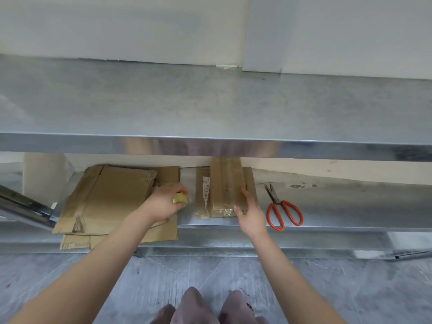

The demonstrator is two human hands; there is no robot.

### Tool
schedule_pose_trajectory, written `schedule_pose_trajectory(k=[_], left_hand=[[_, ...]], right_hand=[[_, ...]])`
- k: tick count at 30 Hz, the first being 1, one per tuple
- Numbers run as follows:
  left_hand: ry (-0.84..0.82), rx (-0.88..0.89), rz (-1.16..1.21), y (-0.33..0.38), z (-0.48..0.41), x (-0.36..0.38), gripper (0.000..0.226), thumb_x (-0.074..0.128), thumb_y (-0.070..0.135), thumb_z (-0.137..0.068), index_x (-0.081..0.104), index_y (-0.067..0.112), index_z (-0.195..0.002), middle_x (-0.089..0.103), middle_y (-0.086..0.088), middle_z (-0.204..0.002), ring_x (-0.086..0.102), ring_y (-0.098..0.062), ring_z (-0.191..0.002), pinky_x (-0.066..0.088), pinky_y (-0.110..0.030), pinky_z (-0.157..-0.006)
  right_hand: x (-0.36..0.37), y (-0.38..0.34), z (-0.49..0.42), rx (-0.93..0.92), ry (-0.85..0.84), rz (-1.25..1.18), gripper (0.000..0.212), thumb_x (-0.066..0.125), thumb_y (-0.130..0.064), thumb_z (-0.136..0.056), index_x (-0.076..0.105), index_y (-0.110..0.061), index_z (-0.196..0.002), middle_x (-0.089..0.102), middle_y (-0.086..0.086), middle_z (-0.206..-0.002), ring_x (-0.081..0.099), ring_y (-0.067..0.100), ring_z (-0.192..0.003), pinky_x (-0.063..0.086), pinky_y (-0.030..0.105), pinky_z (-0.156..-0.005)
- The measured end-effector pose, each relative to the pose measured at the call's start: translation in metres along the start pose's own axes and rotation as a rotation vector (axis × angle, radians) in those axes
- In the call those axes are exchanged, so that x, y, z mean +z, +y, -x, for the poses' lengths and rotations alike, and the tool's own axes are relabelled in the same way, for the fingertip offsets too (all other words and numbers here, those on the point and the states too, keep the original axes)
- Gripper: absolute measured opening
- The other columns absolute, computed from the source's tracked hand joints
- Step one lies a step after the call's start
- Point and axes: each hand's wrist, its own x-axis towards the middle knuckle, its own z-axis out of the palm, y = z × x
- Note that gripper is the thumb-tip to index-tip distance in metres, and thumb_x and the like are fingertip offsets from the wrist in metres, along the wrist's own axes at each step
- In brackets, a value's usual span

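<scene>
— Position of the hands?

— Both reach under the upper shelf [210, 101] onto the lower shelf [339, 206] of a metal rack. The person crouches in front, knees showing at the bottom edge of the view, above a grey floor [350, 288].

— Left hand [163, 202]?

— Its grip is clamped on a small yellowish tape roll [180, 198], fingers curled round it. The roll sits in the hand just over the right edge of the flattened boxes [109, 197], between that stack and the cardboard bundle [224, 183].

— Right hand [249, 210]?

— Grip apart. Fingers lie straight along the right side of the cardboard bundle, thumb near its front corner. It touches the bundle; I see nothing pinched or wrapped.

— Describe the bundle.

— Folded brown cardboard, glossy as if wrapped in clear tape, lying flat mid-shelf, long side running back toward the wall. A white label [206, 190] with a barcode lies on its left part. The far end is hidden under the upper shelf's lip.

— Anything else on that shelf?

— Scissors [284, 208] with orange handles, just right of the right hand, blades pointing to the back, handles at the front edge. They lie apart from the bundle. The flattened boxes are stacked at the left, several sheets deep, front edges overhanging the shelf.
</scene>
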Motion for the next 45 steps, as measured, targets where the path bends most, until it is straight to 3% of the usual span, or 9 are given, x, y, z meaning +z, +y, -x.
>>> schedule_pose_trajectory(k=[7,11,16,21,24,30,35,38,45], left_hand=[[0.118,0.080,0.110,0.012,0.013,0.001,0.026,0.072,0.026,-0.081,0.061,0.028,-0.105,0.061,0.015,-0.103,0.056,-0.009,-0.098,0.047,-0.029,-0.085],[0.158,0.126,0.108,0.016,0.028,0.005,0.028,0.074,0.026,-0.079,0.063,0.027,-0.105,0.064,0.015,-0.104,0.058,-0.008,-0.099,0.047,-0.028,-0.086],[0.215,0.185,0.074,0.022,0.048,0.009,0.033,0.077,0.031,-0.077,0.063,0.031,-0.107,0.064,0.016,-0.107,0.058,-0.005,-0.101,0.048,-0.030,-0.088],[0.227,0.293,-0.002,0.024,0.063,0.014,0.038,0.079,0.031,-0.073,0.063,0.028,-0.108,0.063,0.014,-0.109,0.059,-0.009,-0.102,0.046,-0.026,-0.086],[0.199,0.367,-0.041,0.016,0.069,0.015,0.048,0.079,0.031,-0.075,0.062,0.021,-0.119,0.064,0.006,-0.121,0.057,-0.013,-0.115,0.038,-0.022,-0.098],[-0.041,0.302,-0.003,-0.011,0.087,0.026,0.069,0.054,0.012,-0.096,0.020,0.038,-0.151,0.044,0.007,-0.147,0.039,-0.011,-0.134,0.024,-0.010,-0.104],[0.044,0.164,-0.021,-0.035,0.084,0.019,0.070,0.061,0.009,-0.089,0.031,0.040,-0.144,0.060,0.001,-0.129,0.057,-0.017,-0.118,0.046,-0.030,-0.097],[0.108,0.078,-0.053,-0.052,0.071,0.011,0.064,0.067,0.014,-0.087,0.041,0.030,-0.143,0.061,-0.002,-0.130,0.059,-0.022,-0.117,0.048,-0.033,-0.096],[0.106,0.067,-0.122,-0.064,0.045,0.029,0.055,0.062,0.016,-0.091,0.045,0.022,-0.143,0.045,-0.002,-0.141,0.050,-0.025,-0.124,0.044,-0.031,-0.099]], right_hand=[[-0.019,-0.013,0.015,-0.057,0.022,0.088,0.060,0.056,-0.034,-0.096,0.033,-0.020,-0.150,0.040,0.008,-0.149,0.036,0.028,-0.137,0.031,0.040,-0.113],[-0.019,-0.033,0.039,-0.327,0.199,0.326,0.043,0.064,-0.030,-0.090,0.058,-0.016,-0.130,0.057,0.005,-0.131,0.044,0.029,-0.127,0.037,0.040,-0.105],[0.015,-0.066,0.061,-0.483,0.075,0.348,0.037,0.059,-0.036,-0.091,0.063,-0.020,-0.124,0.063,-0.002,-0.122,0.047,0.020,-0.117,0.040,0.030,-0.099],[0.038,-0.078,0.066,-0.404,0.003,0.269,0.019,0.060,-0.036,-0.091,0.064,-0.022,-0.103,0.067,-0.007,-0.100,0.053,0.015,-0.098,0.044,0.028,-0.082],[0.042,-0.077,0.068,-0.394,0.016,0.221,0.005,0.061,-0.027,-0.092,0.061,-0.023,-0.090,0.063,-0.010,-0.084,0.055,0.013,-0.083,0.043,0.028,-0.071],[0.049,-0.072,0.065,-0.245,-0.068,0.109,0.016,0.065,-0.022,-0.089,0.058,-0.029,-0.077,0.059,-0.014,-0.068,0.055,0.008,-0.068,0.045,0.028,-0.067],[0.068,-0.079,0.069,-0.296,-0.119,0.137,0.011,0.062,-0.020,-0.087,0.059,-0.025,-0.078,0.057,-0.013,-0.070,0.053,0.010,-0.071,0.045,0.032,-0.068],[0.085,-0.083,0.077,-0.309,-0.132,0.099,0.016,0.063,-0.021,-0.087,0.057,-0.029,-0.075,0.051,-0.017,-0.062,0.049,0.002,-0.066,0.039,0.021,-0.063],[0.114,-0.073,0.058,0.130,-0.075,-0.104,0.016,0.063,-0.026,-0.091,0.060,-0.027,-0.075,0.061,-0.010,-0.072,0.058,0.011,-0.073,0.038,0.023,-0.067]])
